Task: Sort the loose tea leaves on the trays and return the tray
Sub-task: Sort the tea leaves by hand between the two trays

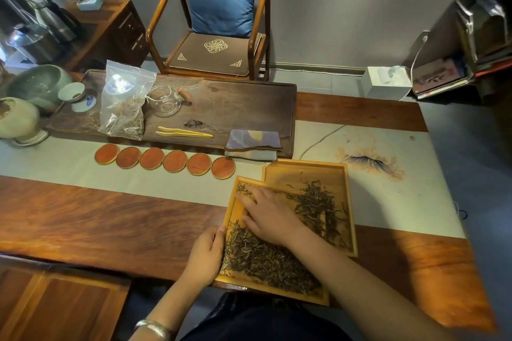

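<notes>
Two light wooden trays sit at the table's near edge. The near tray [232, 216] holds a thick heap of loose tea leaves [266, 260]. The far tray [304, 171] lies partly under it and holds a smaller dark pile of tea leaves [318, 205]. My left hand [205, 255] grips the near tray's left rim, thumb over the edge. My right hand [267, 214] reaches across the near tray with fingers spread flat, fingertips touching a few leaves in its far left corner.
A row of several round orange coasters [163, 159] lies left of the trays. Behind them a dark tea board [249, 108] carries a plastic bag of tea [124, 108], bamboo tongs [184, 132], a glass pitcher and a folded cloth [253, 144]. Ceramic jars stand far left.
</notes>
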Available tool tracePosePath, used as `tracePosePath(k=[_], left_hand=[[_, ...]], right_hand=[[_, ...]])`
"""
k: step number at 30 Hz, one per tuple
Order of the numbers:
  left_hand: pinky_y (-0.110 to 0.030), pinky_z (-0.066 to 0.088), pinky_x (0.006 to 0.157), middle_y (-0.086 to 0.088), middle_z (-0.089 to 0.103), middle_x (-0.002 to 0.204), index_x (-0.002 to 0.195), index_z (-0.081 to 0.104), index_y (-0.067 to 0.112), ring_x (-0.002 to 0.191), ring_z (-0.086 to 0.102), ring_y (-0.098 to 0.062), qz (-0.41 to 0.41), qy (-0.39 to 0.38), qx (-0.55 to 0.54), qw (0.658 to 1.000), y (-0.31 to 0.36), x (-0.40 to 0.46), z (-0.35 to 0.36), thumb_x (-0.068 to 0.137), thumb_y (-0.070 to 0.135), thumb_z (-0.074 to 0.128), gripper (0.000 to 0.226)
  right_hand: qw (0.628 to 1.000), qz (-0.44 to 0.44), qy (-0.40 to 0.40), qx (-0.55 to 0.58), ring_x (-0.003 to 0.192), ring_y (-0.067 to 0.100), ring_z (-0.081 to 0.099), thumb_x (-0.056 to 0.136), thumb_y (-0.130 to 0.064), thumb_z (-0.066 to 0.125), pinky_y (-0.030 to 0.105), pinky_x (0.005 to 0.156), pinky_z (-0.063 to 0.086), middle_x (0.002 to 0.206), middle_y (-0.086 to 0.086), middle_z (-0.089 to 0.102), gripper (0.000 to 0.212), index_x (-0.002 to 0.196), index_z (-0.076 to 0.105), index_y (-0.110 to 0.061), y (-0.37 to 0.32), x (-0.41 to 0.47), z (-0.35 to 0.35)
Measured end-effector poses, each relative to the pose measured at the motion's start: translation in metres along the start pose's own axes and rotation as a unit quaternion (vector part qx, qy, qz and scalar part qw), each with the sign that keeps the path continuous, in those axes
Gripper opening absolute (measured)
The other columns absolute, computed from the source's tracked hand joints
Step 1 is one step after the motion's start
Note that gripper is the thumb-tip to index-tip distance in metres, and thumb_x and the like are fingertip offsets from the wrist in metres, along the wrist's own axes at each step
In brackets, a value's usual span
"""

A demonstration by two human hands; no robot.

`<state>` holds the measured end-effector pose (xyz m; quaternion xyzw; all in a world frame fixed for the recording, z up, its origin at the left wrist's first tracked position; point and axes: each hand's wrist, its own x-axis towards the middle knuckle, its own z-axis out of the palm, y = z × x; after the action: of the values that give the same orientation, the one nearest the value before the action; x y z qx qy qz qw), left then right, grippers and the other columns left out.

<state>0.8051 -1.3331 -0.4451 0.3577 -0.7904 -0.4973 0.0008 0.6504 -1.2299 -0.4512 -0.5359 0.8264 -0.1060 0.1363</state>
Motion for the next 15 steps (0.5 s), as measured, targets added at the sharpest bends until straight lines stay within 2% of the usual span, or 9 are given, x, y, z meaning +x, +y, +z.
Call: tracePosePath(k=[2, 4, 8, 10, 15], left_hand=[[-0.044, 0.045, 0.069, -0.019, 0.061, 0.070, 0.073, 0.056, -0.003, 0.068, 0.056, -0.031, -0.003, 0.003, -0.005, 1.000, -0.001, 0.000, -0.001, 0.102, 0.026, 0.036, 0.045], [-0.048, 0.046, 0.076, -0.026, 0.065, 0.082, 0.083, 0.060, -0.009, 0.079, 0.060, -0.037, -0.010, 0.007, -0.016, 1.000, -0.002, 0.001, -0.003, 0.102, 0.026, 0.035, 0.047], [-0.050, 0.045, 0.076, -0.031, 0.061, 0.083, 0.083, 0.057, -0.012, 0.081, 0.058, -0.042, -0.019, 0.011, -0.018, 1.000, -0.004, -0.001, -0.006, 0.103, 0.027, 0.034, 0.049], [-0.050, 0.045, 0.075, -0.033, 0.060, 0.081, 0.082, 0.055, -0.012, 0.080, 0.057, -0.043, -0.022, 0.016, -0.021, 0.999, -0.004, -0.001, -0.006, 0.103, 0.027, 0.034, 0.049], [-0.049, 0.046, 0.077, -0.030, 0.062, 0.084, 0.085, 0.058, -0.010, 0.081, 0.059, -0.040, -0.032, 0.012, -0.024, 0.999, -0.005, -0.001, -0.003, 0.103, 0.027, 0.034, 0.048]], right_hand=[[1.000, 0.001, 0.006, -0.005, 0.137, 0.030, 0.029, 0.097, -0.035, 0.040, 0.045, 0.110, 0.029, 0.149, 0.013, 0.032, 0.045, 0.138, 0.038, -0.016, 0.005, -0.003, 0.004], [1.000, -0.005, 0.015, -0.008, 0.133, 0.028, 0.035, 0.097, -0.033, 0.040, 0.043, 0.106, 0.038, 0.144, 0.012, 0.037, 0.040, 0.132, 0.044, -0.014, 0.015, -0.012, 0.007], [1.000, 0.003, 0.022, -0.014, 0.118, 0.021, 0.047, 0.096, -0.026, 0.045, 0.032, 0.087, 0.053, 0.133, 0.009, 0.048, 0.034, 0.126, 0.051, -0.012, 0.042, -0.037, 0.008], [0.999, 0.015, 0.024, -0.025, 0.110, 0.018, 0.050, 0.095, -0.024, 0.047, 0.027, 0.080, 0.053, 0.127, 0.006, 0.051, 0.032, 0.124, 0.053, -0.013, 0.055, -0.049, 0.007], [0.997, 0.058, 0.030, -0.039, 0.103, 0.016, 0.051, 0.094, -0.021, 0.048, 0.025, 0.075, 0.051, 0.118, 0.003, 0.053, 0.025, 0.117, 0.055, -0.014, 0.079, -0.066, 0.003]])
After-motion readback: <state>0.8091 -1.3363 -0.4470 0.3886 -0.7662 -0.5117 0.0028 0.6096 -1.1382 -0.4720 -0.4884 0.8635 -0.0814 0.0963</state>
